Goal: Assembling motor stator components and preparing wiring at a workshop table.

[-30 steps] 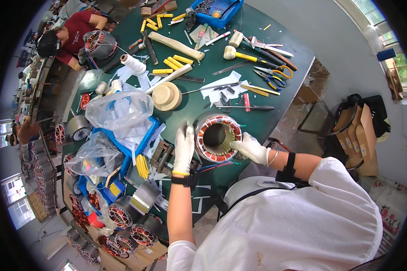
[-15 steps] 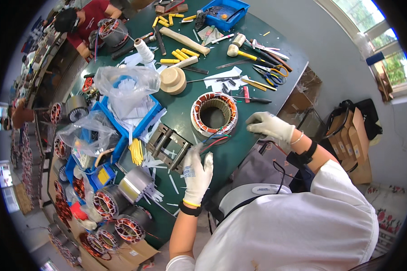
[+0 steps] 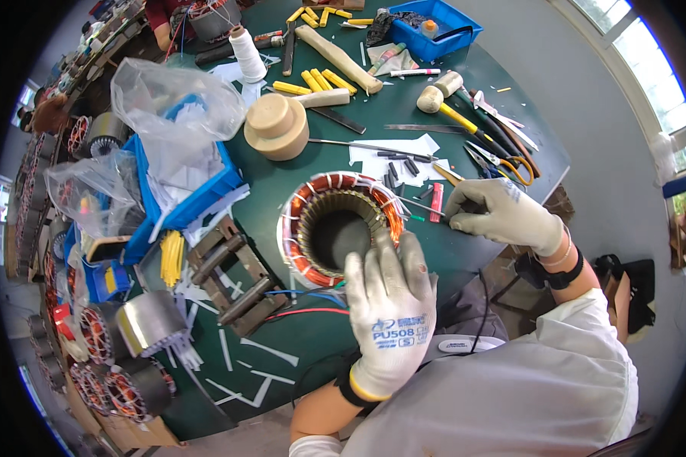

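Note:
A motor stator (image 3: 296,259) with copper windings laced in white stands on the green bench in front of me. My left hand (image 3: 392,293), in a white glove, lies over its near right rim. The left fingers are stretched out and hide part of the windings. Blue and red lead wires (image 3: 312,311) come out beside that hand. At the right, my gloved right hand (image 3: 507,213) is closed around a screwdriver (image 3: 418,204). Its thin shaft points left toward the stator, while the handle is mostly hidden in the glove. A small red tool (image 3: 436,202) lies under the shaft.
Left of the stator sit a metal frame with bars (image 3: 232,274) and a blue bin (image 3: 232,179) of paper strips. Behind are a stepped tan block (image 3: 277,128), a thread cone (image 3: 247,55), a mallet (image 3: 446,103) and scissors (image 3: 517,164). More stators (image 3: 133,388) stand lower left.
My right hand has moved to the screwdriver and taken hold of it. My left hand has moved right, from beside the metal frame onto the stator's rim. The view has shifted closer.

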Motion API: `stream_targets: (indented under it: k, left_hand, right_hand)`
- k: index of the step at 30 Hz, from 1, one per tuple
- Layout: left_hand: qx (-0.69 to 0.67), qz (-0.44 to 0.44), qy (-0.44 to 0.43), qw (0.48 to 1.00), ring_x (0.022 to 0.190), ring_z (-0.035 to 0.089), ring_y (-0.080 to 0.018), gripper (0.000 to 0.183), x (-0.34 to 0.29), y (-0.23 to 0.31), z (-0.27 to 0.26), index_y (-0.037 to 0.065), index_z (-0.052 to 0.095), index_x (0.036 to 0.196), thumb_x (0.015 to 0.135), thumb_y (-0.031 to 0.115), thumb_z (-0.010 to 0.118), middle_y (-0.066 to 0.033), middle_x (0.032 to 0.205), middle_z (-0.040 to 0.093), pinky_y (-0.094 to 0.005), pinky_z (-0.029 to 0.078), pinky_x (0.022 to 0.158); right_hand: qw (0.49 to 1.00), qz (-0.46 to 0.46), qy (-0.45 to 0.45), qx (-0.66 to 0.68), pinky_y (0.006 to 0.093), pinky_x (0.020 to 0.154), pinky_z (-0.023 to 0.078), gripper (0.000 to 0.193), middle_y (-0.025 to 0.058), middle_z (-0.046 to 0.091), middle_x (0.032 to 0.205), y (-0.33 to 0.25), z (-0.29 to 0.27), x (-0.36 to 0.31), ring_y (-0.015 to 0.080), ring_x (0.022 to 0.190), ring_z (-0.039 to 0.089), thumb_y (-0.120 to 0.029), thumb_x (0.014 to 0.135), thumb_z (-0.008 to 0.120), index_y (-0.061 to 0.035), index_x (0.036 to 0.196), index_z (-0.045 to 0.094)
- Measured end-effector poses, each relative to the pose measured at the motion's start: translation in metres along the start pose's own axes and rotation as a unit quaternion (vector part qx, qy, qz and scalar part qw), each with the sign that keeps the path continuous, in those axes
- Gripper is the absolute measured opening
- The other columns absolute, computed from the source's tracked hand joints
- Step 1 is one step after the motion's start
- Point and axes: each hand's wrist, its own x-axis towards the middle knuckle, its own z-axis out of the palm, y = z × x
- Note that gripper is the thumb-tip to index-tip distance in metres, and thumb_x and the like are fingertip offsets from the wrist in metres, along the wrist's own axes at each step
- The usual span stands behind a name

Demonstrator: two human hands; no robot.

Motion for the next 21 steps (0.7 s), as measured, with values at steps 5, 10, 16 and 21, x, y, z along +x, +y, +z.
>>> stream_targets:
  k: [5, 10, 16, 21]
  left_hand:
    - [0.106, 0.016, 0.104, 0.989, 0.093, 0.066, -0.0249, 0.055, -0.009, 0.001, 0.028, 0.003, 0.057, 0.123, 0.076, 0.026, 0.076, -0.0113, 0.108, 0.066, -0.0432, 0.046, 0.100]
    - [0.110, 0.071, 0.110, 0.985, 0.094, 0.067, -0.0268, 0.043, -0.017, -0.014, 0.021, 0.009, 0.061, 0.120, 0.078, 0.008, 0.070, -0.0088, 0.106, 0.070, -0.0440, 0.048, 0.095]
    - [0.033, 0.071, 0.057, 0.995, 0.099, 0.065, -0.0347, 0.036, -0.019, -0.026, -0.006, 0.006, 0.065, 0.112, 0.076, 0.010, 0.073, -0.0135, 0.101, 0.071, -0.0453, 0.047, 0.096]
    - [0.085, 0.003, 0.058, 0.995, 0.105, 0.063, -0.0385, 0.057, -0.016, -0.002, -0.002, 0.001, 0.057, 0.124, 0.075, 0.020, 0.078, -0.0201, 0.106, 0.069, -0.0460, 0.045, 0.099]
  right_hand:
    - [0.977, -0.205, 0.019, 0.055, 0.0248, 0.065, 0.048, 0.022, 0.0046, 0.068, 0.085, 0.064, 0.027, -0.020, 0.0086, 0.074, 0.060, -0.014, 0.090, 0.065, 0.0010, 0.105, 0.066]
    - [0.960, -0.269, 0.016, 0.076, 0.0276, 0.066, 0.049, 0.018, 0.0080, 0.068, 0.082, 0.103, 0.052, -0.052, 0.0123, 0.072, 0.062, -0.010, 0.089, 0.064, 0.0016, 0.102, 0.067]
    - [0.950, -0.307, 0.043, 0.045, 0.0345, 0.062, 0.048, 0.018, 0.0136, 0.065, 0.075, 0.131, 0.072, -0.046, 0.0233, 0.065, 0.062, -0.013, 0.089, 0.061, 0.0015, 0.098, 0.067]
    - [0.928, -0.318, 0.180, -0.065, 0.0437, 0.067, 0.052, 0.018, 0.0188, 0.067, 0.081, 0.177, 0.112, 0.010, 0.0351, 0.074, 0.066, -0.019, 0.090, 0.059, -0.0039, 0.095, 0.068]
